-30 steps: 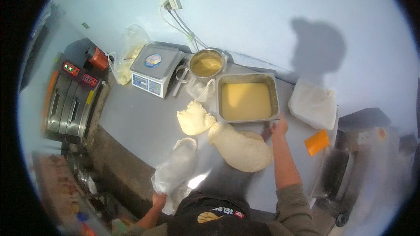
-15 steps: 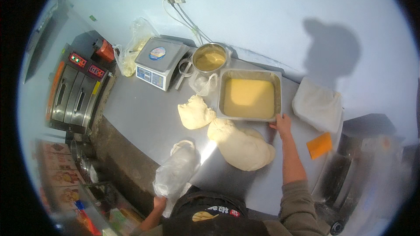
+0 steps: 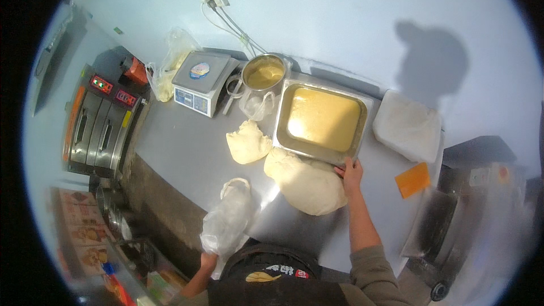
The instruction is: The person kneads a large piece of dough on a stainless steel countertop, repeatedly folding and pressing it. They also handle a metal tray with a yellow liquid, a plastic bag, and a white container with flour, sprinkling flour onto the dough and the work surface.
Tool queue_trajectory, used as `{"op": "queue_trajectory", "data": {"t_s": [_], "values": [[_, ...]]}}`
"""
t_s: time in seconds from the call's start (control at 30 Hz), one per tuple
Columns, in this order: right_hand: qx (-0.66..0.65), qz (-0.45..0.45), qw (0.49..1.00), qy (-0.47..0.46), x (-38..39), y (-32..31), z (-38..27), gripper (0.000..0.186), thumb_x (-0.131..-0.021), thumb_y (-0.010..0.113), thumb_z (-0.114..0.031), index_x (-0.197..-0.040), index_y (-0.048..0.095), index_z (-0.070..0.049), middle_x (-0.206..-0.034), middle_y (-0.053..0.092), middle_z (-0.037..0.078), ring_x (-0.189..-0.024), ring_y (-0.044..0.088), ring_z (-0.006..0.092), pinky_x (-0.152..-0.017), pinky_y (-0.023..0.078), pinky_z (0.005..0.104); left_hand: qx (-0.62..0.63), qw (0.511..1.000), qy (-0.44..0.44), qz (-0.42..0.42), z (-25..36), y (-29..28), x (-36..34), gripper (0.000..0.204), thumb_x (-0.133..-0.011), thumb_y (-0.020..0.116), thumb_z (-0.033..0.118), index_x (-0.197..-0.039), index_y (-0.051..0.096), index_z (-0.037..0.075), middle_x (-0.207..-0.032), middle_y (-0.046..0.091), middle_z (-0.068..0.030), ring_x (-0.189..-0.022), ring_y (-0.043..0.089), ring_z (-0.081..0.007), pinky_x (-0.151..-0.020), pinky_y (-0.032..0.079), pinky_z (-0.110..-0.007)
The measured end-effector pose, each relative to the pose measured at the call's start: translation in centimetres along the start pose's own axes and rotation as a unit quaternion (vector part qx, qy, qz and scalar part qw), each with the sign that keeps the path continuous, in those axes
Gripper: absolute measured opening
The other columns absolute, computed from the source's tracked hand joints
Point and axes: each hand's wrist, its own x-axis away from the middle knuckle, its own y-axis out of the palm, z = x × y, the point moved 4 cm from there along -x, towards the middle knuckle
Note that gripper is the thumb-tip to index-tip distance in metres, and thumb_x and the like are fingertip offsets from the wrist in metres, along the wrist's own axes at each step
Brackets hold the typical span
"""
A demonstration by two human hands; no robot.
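Clutching plastic bag (image 3: pixel 229 221) in left hand (image 3: pixel 208 260), tray (image 3: pixel 317 148) corner in right hand (image 3: pixel 352 174) — with dough (image 3: pixel 309 187) at near edge, bowl (image 3: pixel 264 60) and white container (image 3: pixel 403 127) beside.

A pale blue wall (image 3: pixel 317 11) rises behind the rear edge of the grey table (image 3: pixel 175 139). An oven (image 3: pixel 99 127) stands beyond the left edge.

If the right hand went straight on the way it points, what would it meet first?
Most likely the rectangular metal pan: the right hand appears to be at its near right corner, though depth is hard to judge.
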Motion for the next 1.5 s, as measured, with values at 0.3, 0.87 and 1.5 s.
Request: {"op": "queue_trajectory", "data": {"t_s": [0.3,0.87,1.5], "values": [[-0.005,-0.001,1.000,-0.006,0.6,-0.2,0.7,0.029,-0.104,0.055,-0.017,-0.124,0.053,0.005,-0.109,0.062,0.015,-0.089,0.070,0.0250,-0.076,0.065,0.0352,0.014,0.999,-0.027,-0.031,-0.5,1.4,0.2,0.047,-0.079,0.071,0.029,-0.100,0.069,-0.013,-0.095,0.073,-0.0264,-0.091,0.072,-0.0350,-0.077,0.054,-0.047],[-0.034,0.010,0.999,-0.004,-0.3,-0.6,2.1,0.027,-0.105,0.054,-0.014,-0.125,0.054,0.004,-0.111,0.065,0.016,-0.087,0.071,0.0249,-0.078,0.065,0.0345,0.019,1.000,-0.012,-0.005,0.4,1.5,0.9,0.046,-0.080,0.070,0.031,-0.099,0.069,-0.012,-0.090,0.071,-0.0253,-0.085,0.071,-0.0349,-0.077,0.053,-0.048],[-0.040,-0.006,0.999,-0.009,1.0,0.2,0.7,0.031,-0.103,0.056,-0.016,-0.127,0.053,0.003,-0.111,0.065,0.015,-0.087,0.071,0.0229,-0.077,0.065,0.0333,0.060,0.998,-0.017,-0.006,1.2,1.6,1.8,0.050,-0.082,0.069,0.032,-0.101,0.069,-0.014,-0.098,0.072,-0.0266,-0.095,0.070,-0.0341,-0.082,0.052,-0.047]]}}
